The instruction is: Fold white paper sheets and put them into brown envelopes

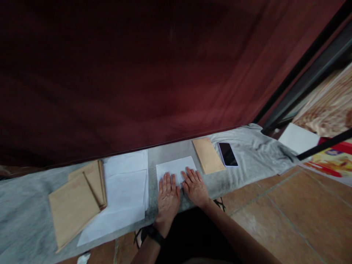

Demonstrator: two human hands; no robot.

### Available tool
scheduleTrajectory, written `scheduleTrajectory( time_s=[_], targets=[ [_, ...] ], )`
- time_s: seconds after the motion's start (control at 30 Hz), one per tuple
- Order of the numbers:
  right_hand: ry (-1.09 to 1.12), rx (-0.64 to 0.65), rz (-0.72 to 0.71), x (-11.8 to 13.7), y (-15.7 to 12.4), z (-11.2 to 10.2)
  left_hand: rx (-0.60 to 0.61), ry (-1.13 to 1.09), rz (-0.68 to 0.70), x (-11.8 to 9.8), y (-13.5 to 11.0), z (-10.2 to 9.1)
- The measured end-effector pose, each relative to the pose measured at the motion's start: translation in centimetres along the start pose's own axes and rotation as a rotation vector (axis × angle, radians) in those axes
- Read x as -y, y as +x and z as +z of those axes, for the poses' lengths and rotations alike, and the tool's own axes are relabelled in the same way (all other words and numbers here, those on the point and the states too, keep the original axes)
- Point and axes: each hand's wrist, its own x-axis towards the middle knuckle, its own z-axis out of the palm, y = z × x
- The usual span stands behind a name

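My left hand and my right hand lie flat side by side, fingers stretched out, on the near edge of a folded white sheet of paper. The sheet rests on a grey cloth that covers a low surface. Neither hand grips anything. A dark band sits on my left wrist. To the right of the sheet lies a single brown envelope, then a phone with a dark screen.
Left of my hands lies a stack of white sheets, and further left a pile of brown envelopes. A dark red curtain hangs behind. Brown floor tiles spread to the right, with papers and a black bar at far right.
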Motion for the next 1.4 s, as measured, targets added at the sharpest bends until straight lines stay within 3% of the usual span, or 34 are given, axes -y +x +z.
scheduleTrajectory(
  time_s=[0.17, 0.47, 0.83, 1.13, 1.4],
  targets=[
    [-0.013, 0.008, 0.0, 0.1, 0.1, -0.2, 0.058, -0.038, 0.099, -0.3, 2.6, 1.1],
    [-0.004, 0.007, 0.017, -0.1, 0.0, -0.2, 0.154, 0.002, -0.019, 1.8, 5.5, 1.5],
    [0.005, 0.027, 0.023, -0.1, 0.0, -0.5, 0.158, 0.004, -0.045, 2.3, 4.4, 0.5],
    [-0.001, 0.018, 0.002, -0.3, -0.2, -0.1, 0.213, -0.092, 0.245, 2.6, 2.2, -0.9],
    [-0.022, -0.002, -0.027, -0.6, -0.3, 0.1, 0.241, -0.143, 0.37, 2.8, 1.8, -1.9]
  ],
)
